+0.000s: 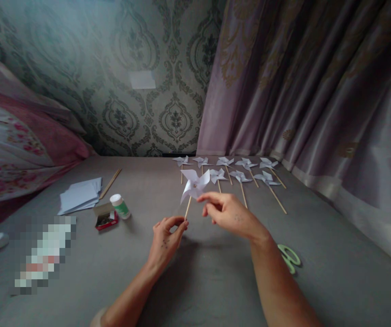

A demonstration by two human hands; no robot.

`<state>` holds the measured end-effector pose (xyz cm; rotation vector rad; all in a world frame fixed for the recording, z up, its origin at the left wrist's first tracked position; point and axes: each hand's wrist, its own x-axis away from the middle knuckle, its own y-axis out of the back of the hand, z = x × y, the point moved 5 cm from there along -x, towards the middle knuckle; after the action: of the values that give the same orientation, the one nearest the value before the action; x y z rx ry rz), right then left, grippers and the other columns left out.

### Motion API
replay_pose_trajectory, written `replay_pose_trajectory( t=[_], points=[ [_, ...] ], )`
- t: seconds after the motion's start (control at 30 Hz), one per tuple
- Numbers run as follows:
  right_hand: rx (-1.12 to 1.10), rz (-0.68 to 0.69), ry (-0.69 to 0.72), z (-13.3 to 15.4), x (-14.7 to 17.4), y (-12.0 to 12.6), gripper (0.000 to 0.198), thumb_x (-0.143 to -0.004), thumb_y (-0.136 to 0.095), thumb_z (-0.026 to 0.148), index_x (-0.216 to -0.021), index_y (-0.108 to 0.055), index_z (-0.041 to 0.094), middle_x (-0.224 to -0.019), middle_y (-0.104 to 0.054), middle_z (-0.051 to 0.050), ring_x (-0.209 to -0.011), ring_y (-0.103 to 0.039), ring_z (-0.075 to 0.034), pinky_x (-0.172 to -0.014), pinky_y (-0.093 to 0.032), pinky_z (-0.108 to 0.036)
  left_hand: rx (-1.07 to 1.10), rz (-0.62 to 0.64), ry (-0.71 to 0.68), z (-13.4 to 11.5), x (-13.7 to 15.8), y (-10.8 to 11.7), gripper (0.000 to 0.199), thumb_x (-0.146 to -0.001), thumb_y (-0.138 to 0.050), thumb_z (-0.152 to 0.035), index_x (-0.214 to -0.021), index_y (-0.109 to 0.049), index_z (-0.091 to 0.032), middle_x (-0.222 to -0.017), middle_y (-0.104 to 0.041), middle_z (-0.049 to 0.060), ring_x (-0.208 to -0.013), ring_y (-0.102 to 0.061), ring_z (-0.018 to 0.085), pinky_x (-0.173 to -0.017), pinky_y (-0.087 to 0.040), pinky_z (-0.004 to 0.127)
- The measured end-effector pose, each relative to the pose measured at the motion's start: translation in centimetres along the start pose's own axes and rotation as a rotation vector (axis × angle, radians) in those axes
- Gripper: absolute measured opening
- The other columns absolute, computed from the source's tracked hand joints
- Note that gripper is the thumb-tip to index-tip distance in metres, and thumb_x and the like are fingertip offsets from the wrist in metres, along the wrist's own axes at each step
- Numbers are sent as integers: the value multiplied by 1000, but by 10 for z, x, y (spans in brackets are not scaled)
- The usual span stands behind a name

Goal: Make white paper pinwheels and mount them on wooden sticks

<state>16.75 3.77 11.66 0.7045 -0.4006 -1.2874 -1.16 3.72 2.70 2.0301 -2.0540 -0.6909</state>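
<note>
A white paper pinwheel (196,184) on a thin wooden stick stands in front of me, slightly tilted, above the table. My left hand (168,234) pinches the lower end of its stick between thumb and fingers. Close to the pinwheel's lower right blade is my right hand (228,212), index finger stretched out and the other fingers loosely curled. Its fingertip is at the blade's edge; whether it touches the paper I cannot tell. Nothing shows in the right hand.
Behind the hands lie several finished pinwheels (245,164) in two rows. Green scissors (289,259) rest beside my right forearm. To the left are white paper sheets (81,195), wooden sticks (111,183), a small red box (106,220) and a white-capped green bottle (121,208).
</note>
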Motion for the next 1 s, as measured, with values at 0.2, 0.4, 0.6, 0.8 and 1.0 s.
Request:
replay_pose_trajectory(
  t=[0.2, 0.4, 0.6, 0.8, 1.0],
  points=[
    [96, 266, -192, -14, -2, -20, 50, -74, -45, 9, -121, -61, 12, -71, -69, -4, -54, -60, -12, -53, -42, -21, -10, 2, 2, 1, 0, -1, 27, -76, -60, -46, -80, -74, -23, -75, -71, 4, -78, -63, 22, -77, -45, 34],
    [-190, 215, -42, 1, -1, -15, 34, -81, -43, 16, -107, -65, 15, -75, -69, -2, -54, -57, -9, -53, -43, -19, -14, 2, -28, -3, 0, 0, 30, -78, -58, -47, -80, -74, -22, -75, -72, 4, -75, -64, 21, -77, -47, 33],
    [73, 412, -118, -4, 6, -24, 44, -73, -50, 8, -115, -63, 14, -68, -68, -1, -53, -58, -11, -52, -41, -19, -29, -6, -10, -1, 0, 0, 29, -77, -59, -46, -80, -74, -22, -73, -71, 4, -76, -64, 21, -78, -47, 34],
    [-130, 38, -26, 6, 4, -5, 44, -86, -41, 21, -129, -52, 16, -80, -70, -3, -57, -58, -10, -54, -43, -19, -31, -12, -16, -3, 0, 1, 30, -78, -58, -47, -80, -74, -22, -74, -71, 4, -75, -63, 21, -78, -46, 35],
    [304, -278, -255, -21, -12, 2, 79, -80, -48, 15, -150, -12, 7, -85, -72, -11, -76, -66, -21, -70, -46, -28, -21, -10, -32, -1, -1, 0, 29, -77, -59, -47, -78, -73, -22, -71, -71, 4, -73, -63, 21, -77, -46, 35]
  ],
)
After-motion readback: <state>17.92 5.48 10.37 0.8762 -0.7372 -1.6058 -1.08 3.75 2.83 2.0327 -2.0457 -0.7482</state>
